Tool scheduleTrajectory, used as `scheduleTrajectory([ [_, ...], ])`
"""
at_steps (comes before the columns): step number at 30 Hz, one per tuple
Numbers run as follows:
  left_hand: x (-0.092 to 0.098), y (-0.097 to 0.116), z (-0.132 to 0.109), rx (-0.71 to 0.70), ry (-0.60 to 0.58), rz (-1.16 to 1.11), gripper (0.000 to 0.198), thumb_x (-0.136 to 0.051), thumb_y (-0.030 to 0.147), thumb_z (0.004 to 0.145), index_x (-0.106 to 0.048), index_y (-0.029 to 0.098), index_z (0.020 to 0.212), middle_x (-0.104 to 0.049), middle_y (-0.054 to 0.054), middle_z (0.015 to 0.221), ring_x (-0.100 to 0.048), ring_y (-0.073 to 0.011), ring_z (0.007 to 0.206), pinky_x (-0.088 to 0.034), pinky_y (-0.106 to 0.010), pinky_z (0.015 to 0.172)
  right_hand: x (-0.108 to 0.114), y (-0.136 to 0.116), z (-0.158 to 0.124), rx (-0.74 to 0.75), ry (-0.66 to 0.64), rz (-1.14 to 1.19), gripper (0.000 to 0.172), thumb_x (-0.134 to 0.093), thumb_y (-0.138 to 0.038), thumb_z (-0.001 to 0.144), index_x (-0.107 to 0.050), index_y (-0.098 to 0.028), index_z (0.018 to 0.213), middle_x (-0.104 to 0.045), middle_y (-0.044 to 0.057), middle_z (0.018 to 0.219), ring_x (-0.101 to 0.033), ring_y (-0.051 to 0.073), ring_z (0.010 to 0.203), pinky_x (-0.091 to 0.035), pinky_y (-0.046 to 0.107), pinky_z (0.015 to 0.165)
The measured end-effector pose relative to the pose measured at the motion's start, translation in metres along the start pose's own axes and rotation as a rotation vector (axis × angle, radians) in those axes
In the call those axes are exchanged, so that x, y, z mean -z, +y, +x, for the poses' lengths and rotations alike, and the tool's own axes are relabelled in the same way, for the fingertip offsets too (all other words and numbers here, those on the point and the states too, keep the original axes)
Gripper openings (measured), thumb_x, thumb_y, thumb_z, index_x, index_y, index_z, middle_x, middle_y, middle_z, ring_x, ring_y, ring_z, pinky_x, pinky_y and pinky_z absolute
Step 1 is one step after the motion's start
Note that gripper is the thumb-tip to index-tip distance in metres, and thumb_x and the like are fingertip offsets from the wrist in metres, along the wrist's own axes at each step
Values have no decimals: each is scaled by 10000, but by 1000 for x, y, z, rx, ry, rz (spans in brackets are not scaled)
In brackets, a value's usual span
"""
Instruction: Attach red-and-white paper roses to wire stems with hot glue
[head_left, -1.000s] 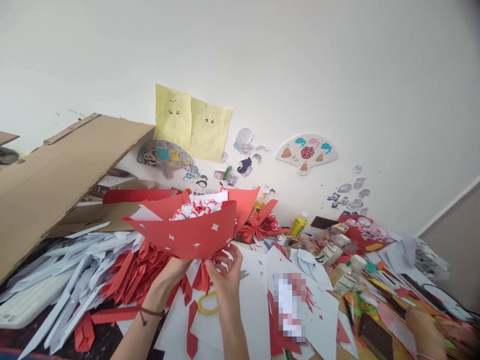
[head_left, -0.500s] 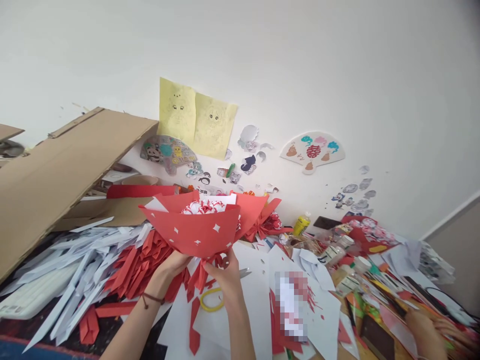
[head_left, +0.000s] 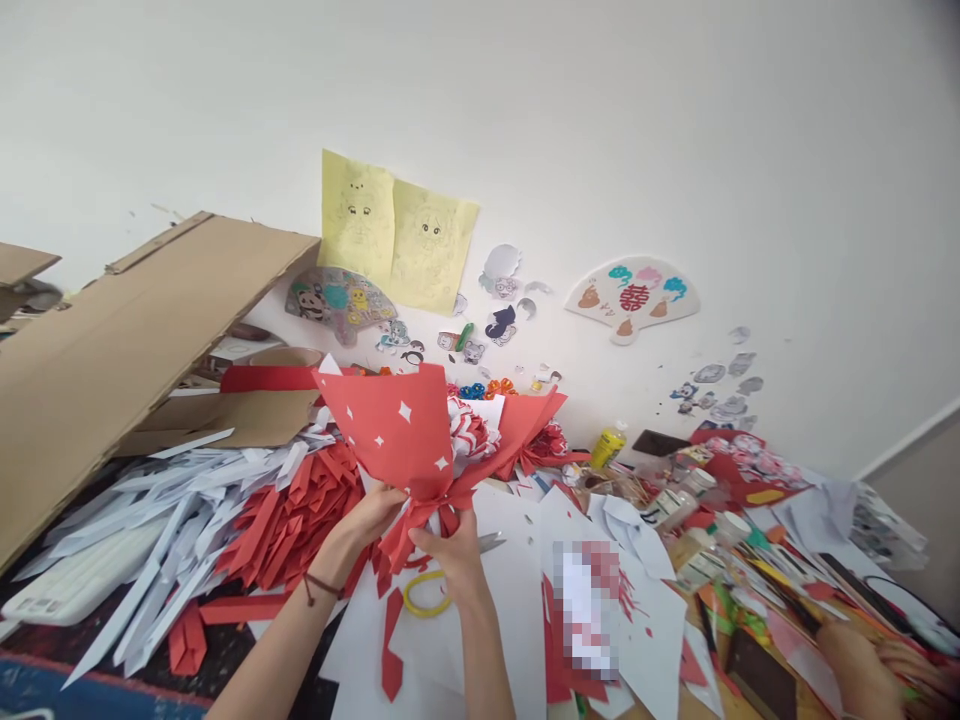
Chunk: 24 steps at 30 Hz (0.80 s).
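A paper bouquet [head_left: 390, 420] stands upright between my two hands, its red wrapper dotted with white star shapes. Red-and-white paper flowers [head_left: 474, 432] show at its right side. My left hand [head_left: 377, 512] grips the lower left of the wrapper. Around the gathered red stem below, my right hand [head_left: 452, 548] is closed, thumb in front. Parts of the fingers are hidden behind the paper. Beneath lie scissors with a yellow handle [head_left: 427, 594] on white paper sheets [head_left: 502, 620].
Folded red strips [head_left: 300, 510] and white strips [head_left: 161, 540] pile up at left, under a leaning cardboard sheet [head_left: 150, 330]. Another red bouquet [head_left: 536, 435] lies behind. Bottles, including a yellow one [head_left: 608, 446], and clutter fill the right, where another person's hand [head_left: 862, 665] shows.
The bouquet has turned in my hands: the starred wrapper now faces more to the left and stands higher there, and the flowers have come into sight at the right.
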<state>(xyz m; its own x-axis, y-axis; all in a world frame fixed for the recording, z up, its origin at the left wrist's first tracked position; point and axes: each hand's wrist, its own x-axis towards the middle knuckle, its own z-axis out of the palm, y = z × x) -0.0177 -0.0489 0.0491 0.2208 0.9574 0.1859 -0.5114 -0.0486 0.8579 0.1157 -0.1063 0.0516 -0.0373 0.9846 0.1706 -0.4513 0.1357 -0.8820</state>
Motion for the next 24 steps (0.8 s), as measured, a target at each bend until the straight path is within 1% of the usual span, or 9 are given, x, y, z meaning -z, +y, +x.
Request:
scheduleTrajectory([
  [2,-3,0,2,-38,31,58,423,-850,252,590,-740,129,980,-748,-144,1090,-678,-333,1063,-539,-438,957,-2,0,-1,-18,35,33,707,-890,-195,510,-588,-216,1148,-727,40,1058,-693,231,1001,-589,359,860],
  [6,-12,6,6,-144,107,181,403,-861,341,602,-738,132,924,-763,-124,988,-679,-310,1018,-546,-398,906,-9,-3,-1,30,108,69,563,-869,-195,523,-621,-200,1028,-735,9,927,-697,187,880,-585,306,794],
  [9,-17,17,2,-226,170,272,386,-830,402,663,-728,144,931,-754,-95,947,-673,-276,977,-534,-365,875,-13,-11,-1,59,152,73,614,-870,-204,544,-607,-211,1099,-729,1,923,-694,171,848,-578,290,778],
  [12,-20,29,-15,-313,263,386,267,-770,387,769,-714,167,910,-722,-50,888,-644,-206,892,-497,-305,845,-17,-21,2,99,173,64,725,-871,-225,565,-562,-240,1220,-727,18,989,-703,195,877,-587,331,792],
  [14,-23,36,-30,-444,310,559,170,-705,348,850,-704,186,901,-697,-28,876,-613,-166,844,-470,-273,825,-21,-26,4,131,186,31,700,-874,-246,576,-575,-230,1209,-728,39,1015,-709,211,897,-590,348,813],
  [16,-27,42,-43,-591,274,743,135,-680,314,878,-696,202,950,-690,-24,918,-609,-157,848,-465,-267,827,-27,-29,6,172,207,5,672,-876,-266,584,-588,-214,1190,-728,56,1032,-710,225,928,-590,352,833],
  [18,-30,46,-50,-674,231,853,164,-710,296,859,-687,209,995,-695,-23,952,-627,-162,876,-475,-269,842,-32,-29,8,208,226,-6,681,-873,-279,593,-581,-204,1204,-725,67,1044,-708,234,953,-589,358,846],
  [22,-30,53,-51,-667,309,869,100,-695,290,878,-692,199,921,-719,-16,900,-662,-159,837,-500,-256,810,-37,-21,10,235,257,19,755,-858,-291,610,-529,-202,1284,-708,86,1105,-700,245,997,-577,393,893],
  [24,-29,58,-49,-635,302,851,102,-668,294,897,-697,197,883,-724,-16,881,-664,-159,816,-503,-251,793,-37,-17,12,243,286,27,813,-865,-295,596,-503,-203,1318,-694,95,1145,-689,254,1029,-574,404,904],
])
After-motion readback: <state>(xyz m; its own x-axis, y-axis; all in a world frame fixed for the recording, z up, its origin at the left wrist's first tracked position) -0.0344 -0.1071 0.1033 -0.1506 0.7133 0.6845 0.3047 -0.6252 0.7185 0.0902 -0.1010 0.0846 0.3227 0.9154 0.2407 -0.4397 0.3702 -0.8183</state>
